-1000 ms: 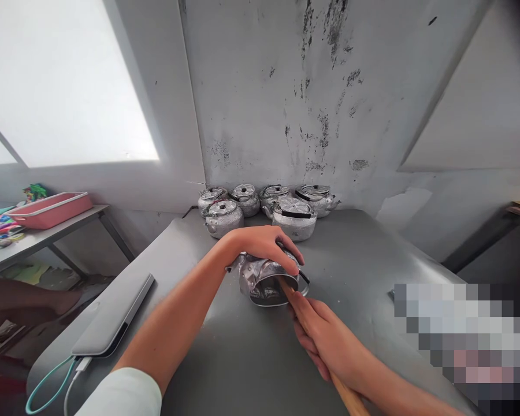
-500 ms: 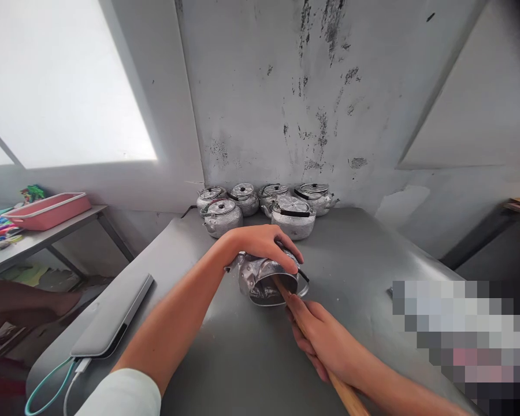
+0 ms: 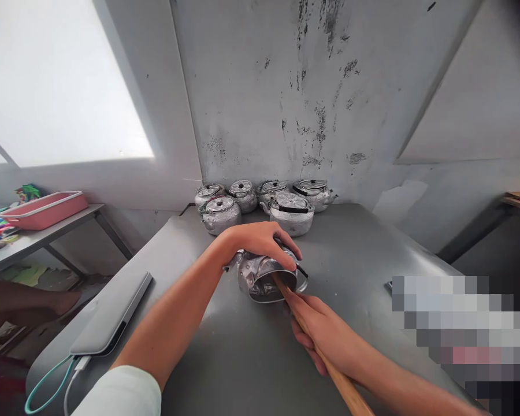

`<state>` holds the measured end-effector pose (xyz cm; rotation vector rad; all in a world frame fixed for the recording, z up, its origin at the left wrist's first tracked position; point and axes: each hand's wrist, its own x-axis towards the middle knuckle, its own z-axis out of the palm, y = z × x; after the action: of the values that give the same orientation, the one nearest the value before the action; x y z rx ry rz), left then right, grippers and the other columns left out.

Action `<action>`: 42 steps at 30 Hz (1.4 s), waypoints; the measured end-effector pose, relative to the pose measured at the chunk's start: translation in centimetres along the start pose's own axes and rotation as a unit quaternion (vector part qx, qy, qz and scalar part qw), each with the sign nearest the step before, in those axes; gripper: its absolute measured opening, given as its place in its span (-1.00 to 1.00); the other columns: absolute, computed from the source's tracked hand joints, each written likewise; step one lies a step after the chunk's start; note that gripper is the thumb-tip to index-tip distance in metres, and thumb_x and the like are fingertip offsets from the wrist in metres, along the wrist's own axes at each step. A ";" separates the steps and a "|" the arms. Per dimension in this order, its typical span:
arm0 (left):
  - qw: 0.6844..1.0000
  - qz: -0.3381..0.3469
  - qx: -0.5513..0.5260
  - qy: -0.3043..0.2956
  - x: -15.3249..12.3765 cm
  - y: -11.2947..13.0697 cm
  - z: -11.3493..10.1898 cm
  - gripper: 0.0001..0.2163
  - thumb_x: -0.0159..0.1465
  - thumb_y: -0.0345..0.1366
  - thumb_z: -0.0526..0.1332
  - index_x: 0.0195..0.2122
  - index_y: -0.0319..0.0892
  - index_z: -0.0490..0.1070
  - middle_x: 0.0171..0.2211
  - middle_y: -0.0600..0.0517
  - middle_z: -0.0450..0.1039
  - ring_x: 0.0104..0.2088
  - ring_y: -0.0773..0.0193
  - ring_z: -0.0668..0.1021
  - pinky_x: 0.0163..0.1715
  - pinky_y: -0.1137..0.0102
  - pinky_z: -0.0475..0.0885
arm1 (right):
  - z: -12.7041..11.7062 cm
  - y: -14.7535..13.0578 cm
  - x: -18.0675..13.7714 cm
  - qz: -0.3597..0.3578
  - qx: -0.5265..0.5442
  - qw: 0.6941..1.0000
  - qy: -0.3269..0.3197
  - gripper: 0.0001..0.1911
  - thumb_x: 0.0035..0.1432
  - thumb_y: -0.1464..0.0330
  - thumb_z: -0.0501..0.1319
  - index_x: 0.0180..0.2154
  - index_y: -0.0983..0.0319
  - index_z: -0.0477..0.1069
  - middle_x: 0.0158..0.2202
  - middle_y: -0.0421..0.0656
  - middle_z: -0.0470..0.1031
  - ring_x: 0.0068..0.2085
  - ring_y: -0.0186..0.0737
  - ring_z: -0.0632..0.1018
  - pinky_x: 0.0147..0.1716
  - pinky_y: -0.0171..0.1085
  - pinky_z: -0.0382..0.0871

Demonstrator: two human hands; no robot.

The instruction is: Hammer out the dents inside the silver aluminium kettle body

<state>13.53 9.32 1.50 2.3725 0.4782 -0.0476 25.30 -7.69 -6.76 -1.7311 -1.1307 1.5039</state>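
Observation:
A dented silver metal kettle (image 3: 247, 276) lies tilted in the middle of the table, its open mouth facing me and no lid on it. My left hand (image 3: 264, 241) is wrapped over the kettle's upper side and holds it, thumb toward the rim. In my right hand (image 3: 316, 326) is a wooden stick (image 3: 344, 384), fingers closed around its shaft. The stick's far end reaches into the kettle's mouth, where its tip is hidden. The kettle's black-gripped handle (image 3: 302, 271) hangs to the right of the opening.
Several lidded metal kettles (image 3: 222, 216) stand at the table's back edge by the wall. A grey power bank (image 3: 108, 318) with cables lies at the left edge. Farther left, a pink tray (image 3: 47, 211) sits on a side table. A blurred-out patch covers the right.
Both hands keep their grip on the kettle and the stick. My right hand and the stick have shifted very slightly; the whole view has moved a little.

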 end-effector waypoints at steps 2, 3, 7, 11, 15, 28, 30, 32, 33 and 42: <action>1.000 0.002 0.001 -0.006 0.0 0.0 -0.1 -0.59 0.08 -0.02 0.36 -0.06 -0.02 0.59 -0.12 0.11 0.57 -0.09 0.19 0.55 -0.02 0.44 0.35 | 0.3 0.1 -0.1 -0.008 -0.007 1.000 0.005 -0.56 0.40 0.03 -0.16 -0.34 0.18 0.23 -0.67 -0.40 0.10 -0.76 -0.47 0.14 -0.86 -0.48 0.15; 1.000 0.003 0.001 -0.008 0.0 0.0 -0.1 -0.59 0.07 -0.02 0.37 -0.06 -0.02 0.59 -0.12 0.10 0.57 -0.09 0.18 0.55 -0.02 0.43 0.35 | 0.4 0.2 -0.2 -0.014 -0.012 1.000 0.010 -0.55 0.39 0.03 -0.15 -0.34 0.18 0.23 -0.66 -0.40 0.09 -0.75 -0.47 0.13 -0.85 -0.48 0.16; 1.000 0.008 0.003 -0.010 0.0 0.0 -0.2 -0.58 0.07 -0.01 0.37 -0.06 -0.01 0.59 -0.11 0.11 0.57 -0.08 0.17 0.55 0.01 0.43 0.35 | 0.7 0.4 -0.5 -0.029 -0.045 0.998 0.030 -0.51 0.38 -0.01 -0.14 -0.39 0.19 0.21 -0.62 -0.39 0.10 -0.74 -0.50 0.15 -0.84 -0.48 0.17; 1.000 0.012 0.009 -0.007 0.0 0.1 -0.2 -0.59 0.08 -0.02 0.36 -0.06 0.00 0.59 -0.11 0.11 0.57 -0.08 0.17 0.55 0.00 0.43 0.36 | 0.6 0.6 -0.4 -0.040 -0.047 0.998 0.028 -0.50 0.37 -0.04 -0.14 -0.38 0.19 0.23 -0.61 -0.39 0.09 -0.75 -0.51 0.14 -0.85 -0.48 0.17; 1.000 0.009 0.022 -0.001 -0.1 0.4 -0.2 -0.59 0.06 0.02 0.37 -0.08 0.00 0.60 -0.14 0.11 0.58 -0.10 0.18 0.56 -0.03 0.44 0.37 | 0.7 0.6 -0.3 -0.041 -0.054 0.997 0.035 -0.50 0.37 -0.03 -0.14 -0.36 0.19 0.25 -0.62 -0.40 0.08 -0.74 -0.50 0.13 -0.85 -0.48 0.16; 1.000 0.009 0.008 0.003 0.1 0.3 -0.1 -0.59 0.06 -0.01 0.38 -0.09 -0.03 0.61 -0.16 0.10 0.59 -0.11 0.18 0.56 -0.04 0.44 0.38 | 0.4 1.0 -0.1 -0.055 -0.039 0.997 0.036 -0.50 0.32 -0.07 -0.11 -0.35 0.18 0.27 -0.60 -0.37 0.06 -0.69 -0.44 0.13 -0.86 -0.48 0.15; 1.000 0.009 0.005 0.003 0.1 0.3 -0.1 -0.59 0.06 -0.01 0.38 -0.08 -0.03 0.61 -0.14 0.10 0.58 -0.10 0.17 0.56 -0.03 0.43 0.38 | 0.3 0.9 -0.1 -0.050 -0.040 0.997 0.032 -0.51 0.33 -0.06 -0.09 -0.35 0.18 0.26 -0.61 -0.38 0.06 -0.70 -0.44 0.12 -0.87 -0.48 0.14; 1.000 0.008 0.002 0.002 0.1 0.2 -0.1 -0.59 0.06 -0.01 0.38 -0.08 -0.02 0.61 -0.13 0.10 0.58 -0.09 0.17 0.56 -0.03 0.43 0.38 | 0.2 0.7 -0.2 -0.045 -0.036 0.998 0.036 -0.53 0.33 -0.05 -0.10 -0.35 0.17 0.26 -0.62 -0.38 0.05 -0.68 -0.43 0.12 -0.86 -0.48 0.14; 1.000 0.008 0.001 0.001 0.1 0.2 -0.1 -0.59 0.06 -0.01 0.38 -0.08 -0.02 0.61 -0.12 0.10 0.58 -0.08 0.17 0.56 -0.03 0.43 0.38 | 0.2 0.6 -0.3 -0.044 -0.037 0.998 0.036 -0.53 0.34 -0.05 -0.10 -0.35 0.17 0.26 -0.62 -0.38 0.05 -0.68 -0.42 0.12 -0.86 -0.48 0.14; 1.000 0.000 -0.002 -0.008 0.0 0.2 -0.1 -0.60 0.09 -0.01 0.36 -0.06 0.00 0.59 -0.06 0.11 0.56 -0.04 0.16 0.55 0.01 0.42 0.37 | 0.1 0.2 -0.4 -0.011 -0.043 0.998 0.037 -0.53 0.37 -0.01 -0.12 -0.36 0.18 0.26 -0.63 -0.38 0.08 -0.70 -0.44 0.14 -0.86 -0.48 0.12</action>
<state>13.58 9.19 1.72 2.3664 0.4708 -0.0653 25.29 -8.17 -6.74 -1.8093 -1.1886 1.3855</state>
